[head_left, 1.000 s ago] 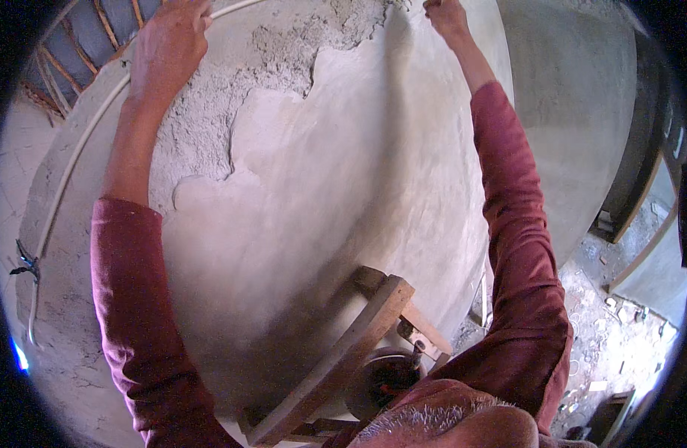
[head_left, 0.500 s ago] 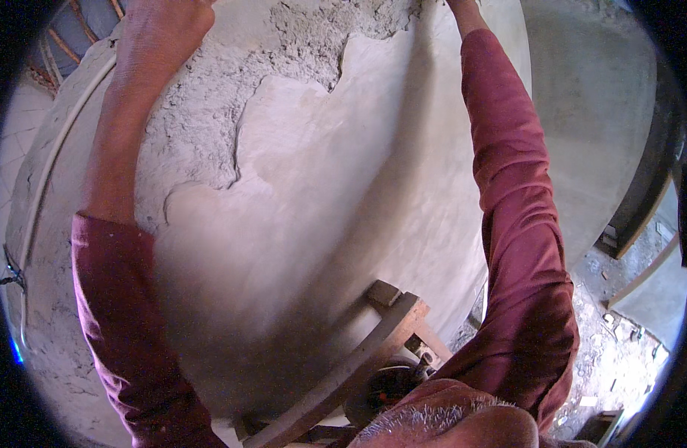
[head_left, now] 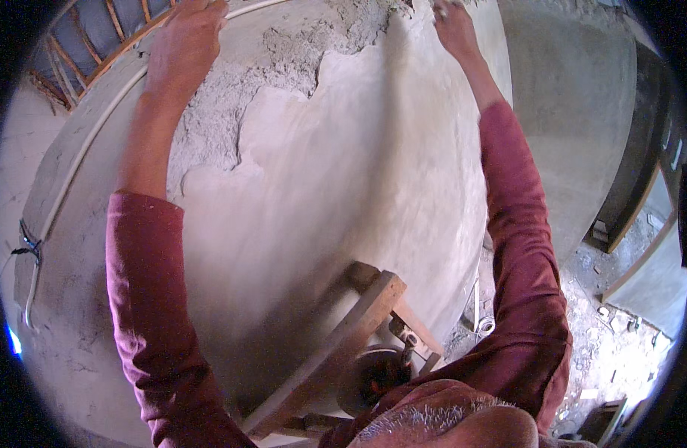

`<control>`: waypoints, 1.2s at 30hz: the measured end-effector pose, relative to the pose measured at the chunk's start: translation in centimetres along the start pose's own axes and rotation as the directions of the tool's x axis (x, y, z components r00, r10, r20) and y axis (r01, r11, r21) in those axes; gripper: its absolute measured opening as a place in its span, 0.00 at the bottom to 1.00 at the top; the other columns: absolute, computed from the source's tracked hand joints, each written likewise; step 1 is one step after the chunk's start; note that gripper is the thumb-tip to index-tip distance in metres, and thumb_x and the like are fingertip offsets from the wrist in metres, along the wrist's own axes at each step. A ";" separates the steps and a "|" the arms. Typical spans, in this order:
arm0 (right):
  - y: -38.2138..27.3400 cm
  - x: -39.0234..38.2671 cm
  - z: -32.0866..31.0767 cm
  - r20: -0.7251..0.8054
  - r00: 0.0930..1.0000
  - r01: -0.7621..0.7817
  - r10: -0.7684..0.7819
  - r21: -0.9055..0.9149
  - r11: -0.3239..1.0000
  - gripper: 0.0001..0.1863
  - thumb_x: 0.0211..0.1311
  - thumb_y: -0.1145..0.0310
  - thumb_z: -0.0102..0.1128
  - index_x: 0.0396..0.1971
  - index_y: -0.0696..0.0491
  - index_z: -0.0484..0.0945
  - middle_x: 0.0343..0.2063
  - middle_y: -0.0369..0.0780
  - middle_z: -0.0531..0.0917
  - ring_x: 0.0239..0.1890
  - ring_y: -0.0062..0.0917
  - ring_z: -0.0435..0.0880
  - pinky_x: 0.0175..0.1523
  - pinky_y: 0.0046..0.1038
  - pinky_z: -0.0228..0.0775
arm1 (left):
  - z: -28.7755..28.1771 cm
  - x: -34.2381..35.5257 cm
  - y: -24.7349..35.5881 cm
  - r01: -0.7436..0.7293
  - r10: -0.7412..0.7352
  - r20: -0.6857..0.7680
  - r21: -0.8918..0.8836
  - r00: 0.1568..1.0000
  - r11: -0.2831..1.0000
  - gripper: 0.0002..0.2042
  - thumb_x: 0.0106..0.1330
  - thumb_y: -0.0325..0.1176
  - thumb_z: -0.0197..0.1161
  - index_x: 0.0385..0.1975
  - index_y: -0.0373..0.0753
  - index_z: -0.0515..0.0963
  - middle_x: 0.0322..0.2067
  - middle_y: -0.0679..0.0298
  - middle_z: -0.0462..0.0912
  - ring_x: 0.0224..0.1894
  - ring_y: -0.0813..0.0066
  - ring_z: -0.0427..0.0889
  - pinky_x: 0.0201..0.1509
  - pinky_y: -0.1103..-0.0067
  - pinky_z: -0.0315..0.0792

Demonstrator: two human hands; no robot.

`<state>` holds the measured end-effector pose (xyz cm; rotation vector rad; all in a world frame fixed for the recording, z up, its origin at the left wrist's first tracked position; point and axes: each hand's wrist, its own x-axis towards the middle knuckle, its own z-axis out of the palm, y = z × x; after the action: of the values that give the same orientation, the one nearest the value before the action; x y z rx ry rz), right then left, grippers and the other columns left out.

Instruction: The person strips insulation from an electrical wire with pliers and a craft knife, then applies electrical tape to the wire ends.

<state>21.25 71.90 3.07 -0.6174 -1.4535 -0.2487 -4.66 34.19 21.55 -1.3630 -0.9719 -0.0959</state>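
Hands (head_left: 185,46) (head_left: 454,26) high on wall (head_left: 343,224), along plaster edge (head_left: 313,75)

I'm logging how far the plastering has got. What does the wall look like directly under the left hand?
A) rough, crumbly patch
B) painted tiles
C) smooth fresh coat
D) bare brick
A: the left hand rests high on the rough patch, while the smooth plaster lies lower and to the right.

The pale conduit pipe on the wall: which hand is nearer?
Left. The left hand lies by the pipe; the right hand is far across, on the plaster.
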 end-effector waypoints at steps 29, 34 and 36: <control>-14.2 -40.8 -23.5 1.000 -0.014 -0.802 0.012 -0.018 0.597 0.14 0.75 0.68 0.56 0.54 0.55 0.83 0.40 0.36 0.86 0.40 0.18 0.82 0.48 0.25 0.76 | -36.4 -38.1 33.2 0.887 0.325 0.942 0.220 -0.085 -0.407 0.11 0.77 0.34 0.59 0.44 0.36 0.85 0.40 0.60 0.89 0.43 0.70 0.87 0.50 0.73 0.79; -19.9 -39.7 -25.2 0.967 -0.168 -0.821 -0.194 -0.028 0.570 0.17 0.74 0.60 0.61 0.52 0.56 0.84 0.38 0.36 0.83 0.38 0.21 0.82 0.47 0.26 0.76 | -46.7 -51.6 44.7 0.921 0.299 0.882 0.292 -0.363 0.257 0.14 0.75 0.38 0.58 0.40 0.31 0.83 0.32 0.54 0.87 0.38 0.59 0.86 0.44 0.66 0.79; -20.6 -41.5 -24.9 0.933 -0.258 -0.810 -0.252 -0.066 0.583 0.17 0.74 0.60 0.61 0.51 0.56 0.84 0.38 0.36 0.83 0.38 0.21 0.82 0.48 0.26 0.76 | -49.1 -55.4 49.0 0.900 0.337 0.850 0.307 -0.406 0.309 0.14 0.75 0.38 0.58 0.40 0.32 0.83 0.32 0.54 0.87 0.37 0.59 0.86 0.44 0.66 0.79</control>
<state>26.54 33.21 -32.18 -0.4853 -2.5246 1.8351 14.89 -20.00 -46.03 -1.4336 -3.5966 -0.1151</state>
